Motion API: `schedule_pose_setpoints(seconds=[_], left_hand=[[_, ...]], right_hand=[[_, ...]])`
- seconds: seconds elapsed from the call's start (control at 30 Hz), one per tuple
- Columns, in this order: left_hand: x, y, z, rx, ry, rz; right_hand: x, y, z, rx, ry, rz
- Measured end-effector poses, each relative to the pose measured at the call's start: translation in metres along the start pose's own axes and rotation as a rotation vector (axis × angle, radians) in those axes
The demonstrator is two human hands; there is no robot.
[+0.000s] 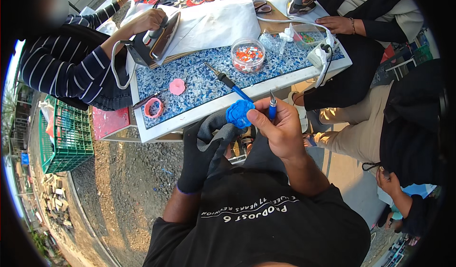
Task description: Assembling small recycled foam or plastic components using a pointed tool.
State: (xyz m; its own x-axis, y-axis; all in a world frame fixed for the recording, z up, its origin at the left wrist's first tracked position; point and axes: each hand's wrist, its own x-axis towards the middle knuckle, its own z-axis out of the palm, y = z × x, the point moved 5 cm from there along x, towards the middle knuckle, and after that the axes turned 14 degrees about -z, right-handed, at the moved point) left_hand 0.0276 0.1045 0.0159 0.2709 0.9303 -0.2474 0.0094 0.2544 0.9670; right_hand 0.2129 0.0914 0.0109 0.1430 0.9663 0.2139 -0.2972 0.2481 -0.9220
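In front of my chest, over the table's near edge, is a blue flower-shaped plastic piece (239,114). My left hand (209,136), in a dark grey glove, is closed on its left side. My bare right hand (282,129) grips a craft knife (272,106) with a blue grip, its blade pointing up, while the thumb presses the flower's right edge. Just beyond lies a soldering iron (224,78) with a blue and black handle, its tip toward the far left. A pink flower piece (177,86) and a pink ring-shaped piece (153,107) rest on the speckled tabletop (204,65).
A clear tub of orange and white chips (248,55) stands past the soldering iron. Co-workers' hands hold clothes irons (164,37) (300,3) at left and right. White sheets (223,22) and a power strip (319,56) lie there. A green crate (69,134) sits left.
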Motion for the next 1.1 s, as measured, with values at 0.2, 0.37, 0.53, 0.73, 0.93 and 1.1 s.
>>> schedule_pose_setpoints(seconds=[0.2,0.37,0.53,0.73,0.93,1.1], left_hand=[[-0.005,0.002,-0.001,0.116,-0.023,0.085],[-0.010,-0.007,-0.007,0.273,0.019,0.178],[-0.004,-0.002,0.000,0.012,-0.089,-0.052],[0.000,-0.014,-0.001,-0.078,-0.112,-0.121],[0.002,-0.014,0.000,-0.073,-0.111,-0.203],[-0.001,-0.002,0.002,0.016,-0.088,-0.110]], right_hand=[[-0.003,-0.001,0.001,0.042,0.009,0.012],[-0.006,-0.004,0.003,0.165,-0.049,0.083],[-0.009,0.004,0.000,0.247,-0.025,0.110],[-0.012,0.009,0.002,0.358,-0.025,0.175],[-0.013,0.014,-0.002,0.384,-0.036,0.180],[-0.014,0.015,-0.002,0.373,-0.022,0.173]])
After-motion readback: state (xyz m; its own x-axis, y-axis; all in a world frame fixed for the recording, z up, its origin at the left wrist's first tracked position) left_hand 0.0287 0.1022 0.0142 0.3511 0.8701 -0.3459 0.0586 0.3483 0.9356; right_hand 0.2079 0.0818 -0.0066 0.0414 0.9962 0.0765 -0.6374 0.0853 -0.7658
